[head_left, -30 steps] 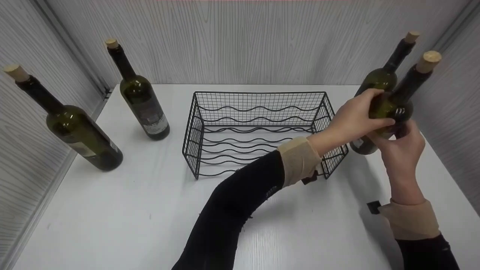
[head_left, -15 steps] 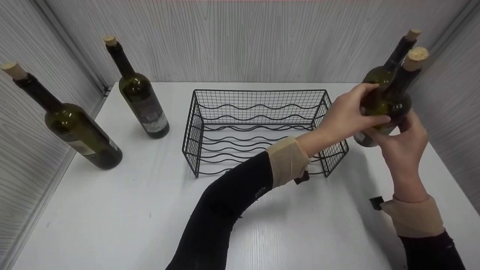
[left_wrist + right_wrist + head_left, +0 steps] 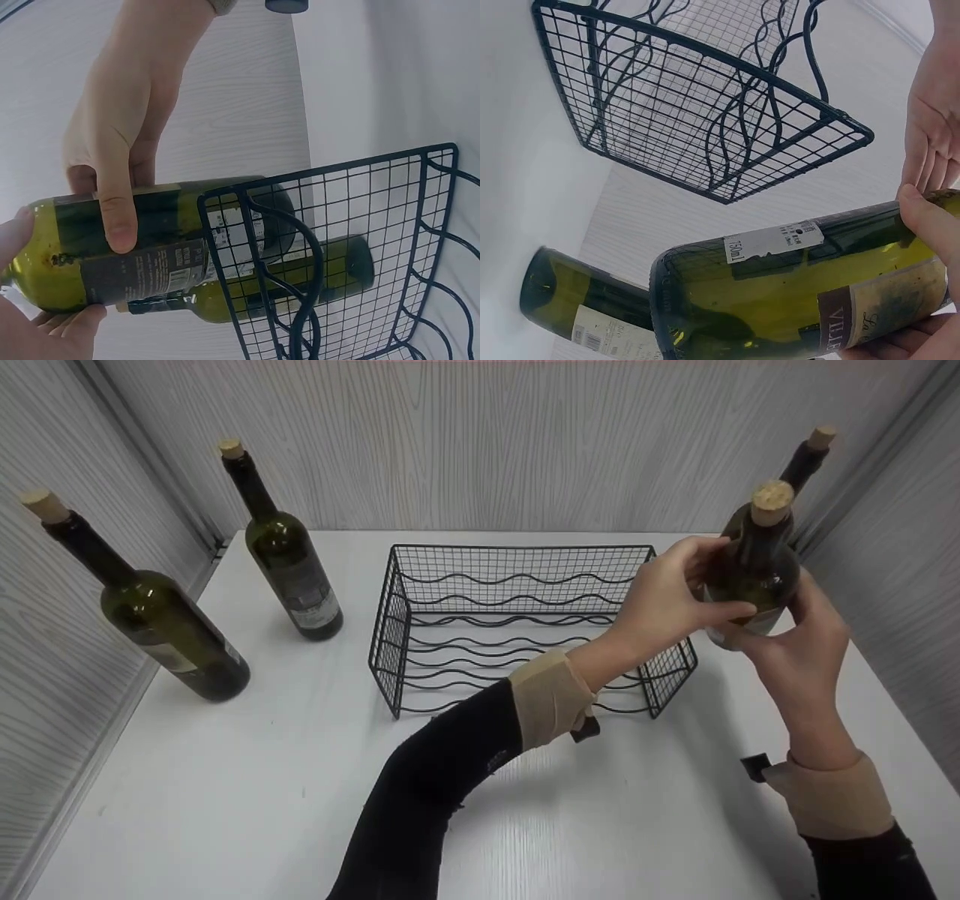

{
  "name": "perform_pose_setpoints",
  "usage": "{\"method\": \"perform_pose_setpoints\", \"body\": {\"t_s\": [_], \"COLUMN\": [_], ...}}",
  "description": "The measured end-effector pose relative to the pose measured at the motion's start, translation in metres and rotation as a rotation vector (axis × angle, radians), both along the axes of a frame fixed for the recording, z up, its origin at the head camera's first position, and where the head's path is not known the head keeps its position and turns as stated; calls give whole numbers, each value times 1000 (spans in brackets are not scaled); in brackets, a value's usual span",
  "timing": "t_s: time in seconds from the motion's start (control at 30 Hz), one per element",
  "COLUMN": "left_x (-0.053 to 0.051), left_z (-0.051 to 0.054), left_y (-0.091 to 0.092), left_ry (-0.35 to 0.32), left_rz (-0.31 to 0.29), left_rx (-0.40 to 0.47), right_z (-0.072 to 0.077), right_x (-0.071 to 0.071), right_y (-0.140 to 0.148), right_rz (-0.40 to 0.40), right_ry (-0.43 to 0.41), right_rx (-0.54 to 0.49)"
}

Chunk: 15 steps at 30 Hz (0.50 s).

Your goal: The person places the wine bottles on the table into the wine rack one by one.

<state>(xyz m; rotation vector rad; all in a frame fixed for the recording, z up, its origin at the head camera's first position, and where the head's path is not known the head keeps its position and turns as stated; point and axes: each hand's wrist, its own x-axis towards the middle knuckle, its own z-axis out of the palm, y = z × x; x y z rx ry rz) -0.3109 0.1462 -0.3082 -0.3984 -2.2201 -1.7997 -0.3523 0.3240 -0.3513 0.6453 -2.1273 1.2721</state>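
Both hands hold a green glass wine bottle [image 3: 754,577] at the right end of the wire rack, its corked neck toward the head camera. My left hand [image 3: 664,592] grips the left side of its shoulder, while my right hand [image 3: 802,649] holds it lower on the right. In the left wrist view, the right hand [image 3: 124,127] lies over the dark labelled body. Labels also show on the held bottle [image 3: 795,292] in the right wrist view; its base is free of the hands. Just behind, a second corked bottle [image 3: 802,465] stands partly hidden.
A black wire rack [image 3: 521,546] with wavy rods sits mid-table, left of the held bottle. Two corked wine bottles stand at the left, a nearer bottle [image 3: 176,634] and a farther bottle [image 3: 292,574]. Grey wood-grain panels [image 3: 480,450] enclose the white table [image 3: 300,795].
Both hands have carried the bottle leftward, and its neck now points more toward the head camera. The left forearm has drawn back to the left. The other bottles and the rack stay put.
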Motion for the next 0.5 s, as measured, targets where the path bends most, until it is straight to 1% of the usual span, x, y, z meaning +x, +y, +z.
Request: {"method": "perform_pose_setpoints", "body": {"t_s": [0.2, 0.37, 0.5], "left_x": [9, 18, 26], "left_z": [-4, -9, -15], "left_y": [-3, -5, -5], "left_ry": [54, 117, 155], "left_rz": [12, 39, 67], "left_rx": [66, 96, 124], "right_z": [2, 7, 9], "right_x": [-1, 0, 2], "right_y": [0, 0, -1], "right_rz": [39, 69, 76], "right_ry": [64, 130, 163], "right_rx": [34, 98, 144]}}
